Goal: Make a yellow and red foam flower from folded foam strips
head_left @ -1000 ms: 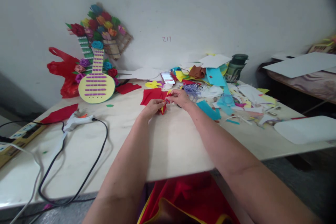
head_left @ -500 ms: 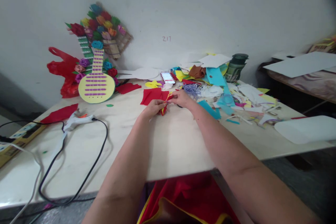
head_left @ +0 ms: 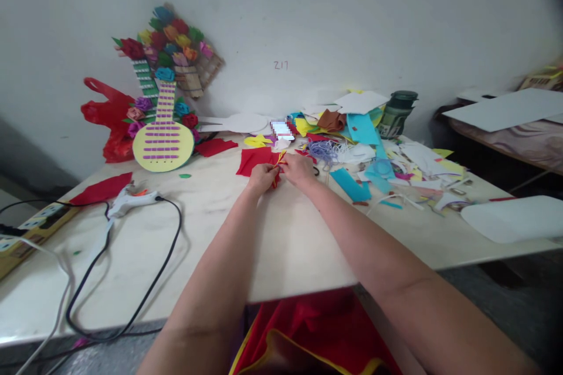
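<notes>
Near the middle of the table, my left hand (head_left: 263, 177) and my right hand (head_left: 298, 169) meet with fingertips pinched together. Between them is a small red and yellow piece (head_left: 280, 159), perhaps paper or cloth; its exact kind is too small to tell. Its yellow strip sticks up above the fingers, and a bit of red hangs below. A flat red sheet (head_left: 248, 161) lies on the table just behind my left hand. Part of it is hidden by the hands.
At the left stand a yellow paper lute (head_left: 162, 146) and paper flowers (head_left: 169, 41). A glue gun (head_left: 134, 202) with a black cord lies in front, beside a power strip (head_left: 39, 225). Paper scraps, purple yarn (head_left: 322, 151) and a green bottle (head_left: 397, 115) crowd the right side.
My right hand has drawn in and turned over the red and yellow piece, covering more of it. My left hand has shifted slightly right.
</notes>
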`<state>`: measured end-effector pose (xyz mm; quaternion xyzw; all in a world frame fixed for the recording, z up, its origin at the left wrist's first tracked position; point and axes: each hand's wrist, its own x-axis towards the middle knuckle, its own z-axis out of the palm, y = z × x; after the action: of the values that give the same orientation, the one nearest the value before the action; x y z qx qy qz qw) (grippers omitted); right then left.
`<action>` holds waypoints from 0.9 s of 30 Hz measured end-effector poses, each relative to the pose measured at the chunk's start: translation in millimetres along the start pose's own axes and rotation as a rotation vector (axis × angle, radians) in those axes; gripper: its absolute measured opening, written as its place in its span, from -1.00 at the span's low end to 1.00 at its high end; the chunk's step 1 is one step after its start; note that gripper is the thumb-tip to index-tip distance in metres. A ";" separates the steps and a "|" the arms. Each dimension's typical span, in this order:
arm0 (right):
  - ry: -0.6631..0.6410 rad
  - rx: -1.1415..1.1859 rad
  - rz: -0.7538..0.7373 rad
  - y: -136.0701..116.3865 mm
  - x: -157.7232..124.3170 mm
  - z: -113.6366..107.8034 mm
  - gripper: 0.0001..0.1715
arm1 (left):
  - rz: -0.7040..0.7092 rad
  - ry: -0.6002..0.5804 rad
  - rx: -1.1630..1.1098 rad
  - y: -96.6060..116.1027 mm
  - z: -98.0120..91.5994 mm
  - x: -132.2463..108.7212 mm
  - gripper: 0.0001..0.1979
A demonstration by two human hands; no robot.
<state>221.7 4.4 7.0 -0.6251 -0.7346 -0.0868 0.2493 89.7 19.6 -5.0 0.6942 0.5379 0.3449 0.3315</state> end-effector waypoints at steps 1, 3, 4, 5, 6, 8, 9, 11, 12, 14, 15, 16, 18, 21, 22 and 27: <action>0.029 -0.016 -0.030 -3.1 -1.9 1.0 -0.73 | 0.005 0.036 0.033 1.4 1.0 0.4 -0.76; 0.074 -0.011 -0.082 -5.7 -4.1 3.8 -0.72 | 0.013 0.098 0.082 4.0 2.5 0.7 -0.75; 0.093 0.009 -0.097 -5.2 -4.1 5.4 -0.72 | 0.017 0.116 0.104 5.1 2.7 0.6 -0.75; 0.107 0.039 -0.102 -3.6 -3.5 7.2 -0.72 | 0.020 0.126 0.127 6.1 2.7 0.3 -0.74; 0.118 0.076 -0.102 -1.2 -2.3 8.9 -0.72 | 0.021 0.128 0.153 7.0 2.3 -0.1 -0.72; 0.117 0.158 -0.100 4.5 0.8 11.9 -0.73 | 0.018 0.119 0.209 8.5 0.7 -1.2 -0.71; 0.100 0.190 -0.098 7.2 2.4 12.8 -0.73 | 0.013 0.114 0.238 9.2 -0.2 -1.9 -0.71; 0.052 0.217 -0.091 10.8 4.5 13.1 -0.71 | 0.001 0.108 0.300 10.5 -1.8 -3.3 -0.70; 0.030 0.212 -0.086 11.6 5.0 12.3 -0.70 | -0.003 0.108 0.334 11.1 -2.3 -4.1 -0.70; 0.001 0.178 -0.082 11.0 4.9 9.6 -0.70 | -0.003 0.117 0.406 12.3 -2.5 -5.7 -0.70; -0.005 0.156 -0.081 10.1 4.5 7.8 -0.71 | -0.001 0.126 0.442 12.9 -2.2 -6.5 -0.70; -0.009 0.133 -0.080 9.0 4.1 6.1 -0.71 | -0.001 0.138 0.477 13.4 -1.8 -7.2 -0.69; -0.028 0.095 -0.075 6.8 3.5 3.1 -0.69 | 0.001 0.153 0.534 14.1 -0.6 -8.3 -0.67; -0.072 0.055 -0.058 4.6 3.7 0.4 -0.68 | 0.020 0.152 0.580 14.1 0.6 -8.8 -0.66; -0.087 0.042 -0.053 4.0 3.9 -0.1 -0.67 | 0.030 0.149 0.591 13.9 0.7 -8.7 -0.66; -0.149 -0.025 -0.055 1.1 4.3 -1.3 -0.65 | 0.033 0.155 0.627 12.2 0.8 -8.0 -0.67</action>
<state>222.7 7.8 10.0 -0.6126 -0.7667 -0.0560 0.1839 95.2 9.3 3.7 0.7428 0.6302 0.2194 0.0539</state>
